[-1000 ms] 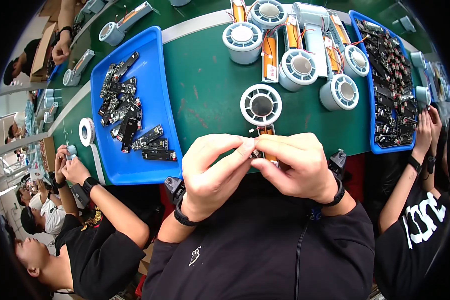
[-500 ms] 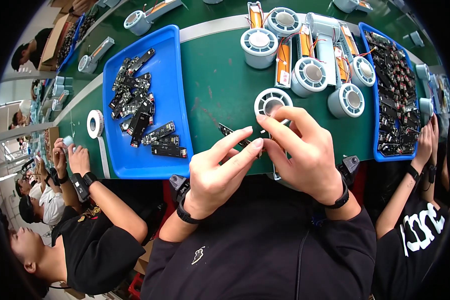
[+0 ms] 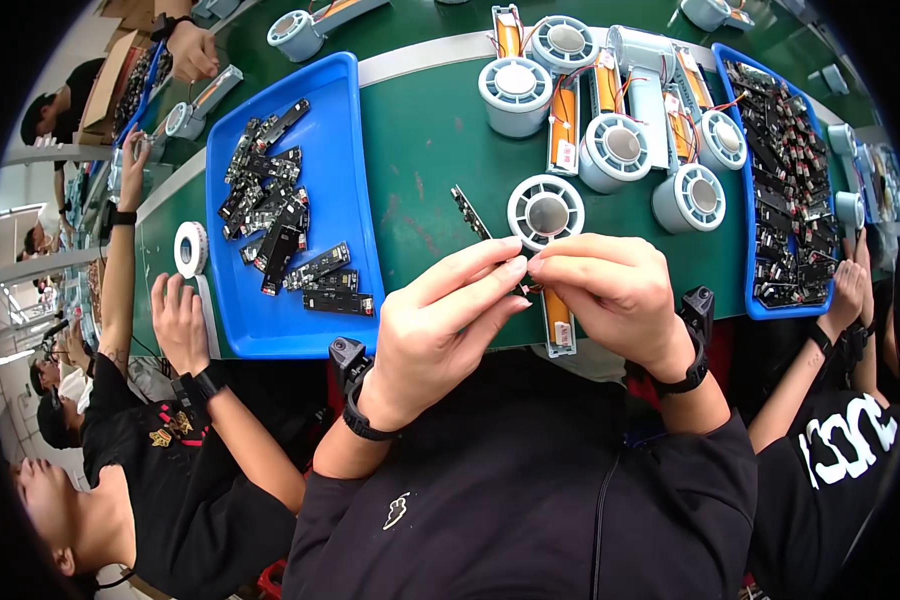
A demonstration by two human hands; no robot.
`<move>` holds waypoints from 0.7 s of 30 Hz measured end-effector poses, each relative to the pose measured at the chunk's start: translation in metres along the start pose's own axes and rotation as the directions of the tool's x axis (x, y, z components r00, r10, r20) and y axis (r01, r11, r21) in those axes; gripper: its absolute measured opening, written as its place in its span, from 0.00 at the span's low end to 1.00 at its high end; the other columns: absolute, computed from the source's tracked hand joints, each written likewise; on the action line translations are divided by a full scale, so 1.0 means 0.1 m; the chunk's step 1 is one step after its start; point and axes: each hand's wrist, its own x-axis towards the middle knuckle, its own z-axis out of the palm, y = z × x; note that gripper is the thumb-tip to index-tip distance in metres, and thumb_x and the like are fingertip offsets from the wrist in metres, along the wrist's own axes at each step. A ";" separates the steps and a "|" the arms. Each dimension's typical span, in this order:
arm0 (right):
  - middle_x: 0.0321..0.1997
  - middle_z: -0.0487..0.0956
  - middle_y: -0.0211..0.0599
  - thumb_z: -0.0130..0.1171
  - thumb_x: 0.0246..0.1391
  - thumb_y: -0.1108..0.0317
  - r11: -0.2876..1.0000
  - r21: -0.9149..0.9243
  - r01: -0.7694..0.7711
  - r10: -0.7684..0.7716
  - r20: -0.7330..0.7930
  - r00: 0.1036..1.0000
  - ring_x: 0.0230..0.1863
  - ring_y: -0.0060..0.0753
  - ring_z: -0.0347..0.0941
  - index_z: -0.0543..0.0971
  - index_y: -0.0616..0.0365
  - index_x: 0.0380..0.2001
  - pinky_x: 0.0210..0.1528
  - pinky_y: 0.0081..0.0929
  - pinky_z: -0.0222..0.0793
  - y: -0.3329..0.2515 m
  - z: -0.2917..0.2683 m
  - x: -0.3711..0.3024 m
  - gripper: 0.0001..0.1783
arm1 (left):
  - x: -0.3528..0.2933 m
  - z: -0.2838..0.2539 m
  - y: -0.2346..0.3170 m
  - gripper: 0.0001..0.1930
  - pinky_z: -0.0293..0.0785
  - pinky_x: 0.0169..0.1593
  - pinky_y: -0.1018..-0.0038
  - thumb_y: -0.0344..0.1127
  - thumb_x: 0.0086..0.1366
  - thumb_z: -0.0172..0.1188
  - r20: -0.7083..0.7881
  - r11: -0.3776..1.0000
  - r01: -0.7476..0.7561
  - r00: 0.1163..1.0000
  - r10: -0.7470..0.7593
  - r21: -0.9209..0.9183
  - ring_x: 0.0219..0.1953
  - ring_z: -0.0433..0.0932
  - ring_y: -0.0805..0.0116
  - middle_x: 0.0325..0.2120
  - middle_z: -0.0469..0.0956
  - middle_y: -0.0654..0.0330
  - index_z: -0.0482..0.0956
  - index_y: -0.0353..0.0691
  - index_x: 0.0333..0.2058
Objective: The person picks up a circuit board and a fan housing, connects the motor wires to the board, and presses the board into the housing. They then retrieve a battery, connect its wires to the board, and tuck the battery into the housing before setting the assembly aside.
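My left hand (image 3: pixel 450 320) is closed in a pinch on a narrow dark circuit board (image 3: pixel 470 212), which sticks out beyond the fingertips and tilts up to the left. Close against it, my right hand (image 3: pixel 620 295) is pinched shut at the board's near end. A bit of thin reddish wire shows below the fingertips, but what the right fingers hold is hidden. Under my hands lies a pale blue handheld fan (image 3: pixel 546 212), its round grilled head toward the far side. The fan's open handle (image 3: pixel 559 318), with an orange battery inside, shows partly beneath my right hand.
A blue tray (image 3: pixel 345 200) with several circuit boards stands at left, beside a white tape roll (image 3: pixel 190 248). Several pale blue fans (image 3: pixel 618 150) with exposed batteries crowd the far right. Another blue tray (image 3: pixel 745 200) holds many boards. Co-workers sit at both sides.
My fingertips have drawn together, and the board now points farther up and away. My right hand has come down off the fan head, uncovering it. At left, a co-worker's arm has reached out.
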 end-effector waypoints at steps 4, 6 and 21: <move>0.33 0.86 0.38 0.68 0.50 0.85 0.999 0.034 0.010 -0.010 0.018 1.000 0.25 0.31 0.82 0.84 0.62 0.38 0.28 0.23 0.76 -0.02 -0.02 0.01 0.12 | 0.05 0.04 -0.02 0.19 0.86 0.48 0.71 0.20 0.56 0.74 0.009 1.000 -0.018 1.000 0.018 0.001 0.45 0.88 0.60 0.50 0.84 0.47 0.87 0.34 0.48; 0.32 0.86 0.36 0.67 0.50 0.85 0.985 0.099 -0.145 0.141 0.042 0.989 0.24 0.27 0.81 0.84 0.63 0.38 0.26 0.21 0.73 -0.08 -0.04 0.00 0.12 | 0.06 0.06 -0.01 0.19 0.86 0.48 0.71 0.20 0.56 0.74 0.007 1.000 0.006 1.000 -0.006 -0.016 0.45 0.88 0.60 0.50 0.84 0.47 0.87 0.34 0.47; 0.35 0.88 0.41 0.67 0.50 0.86 0.990 -0.060 -0.126 0.125 -0.027 0.992 0.21 0.24 0.79 0.84 0.64 0.43 0.23 0.18 0.69 -0.23 0.02 -0.04 0.16 | 0.08 0.06 0.00 0.18 0.87 0.48 0.71 0.17 0.57 0.72 0.014 0.995 -0.078 0.997 0.078 0.062 0.45 0.88 0.59 0.50 0.84 0.48 0.87 0.34 0.47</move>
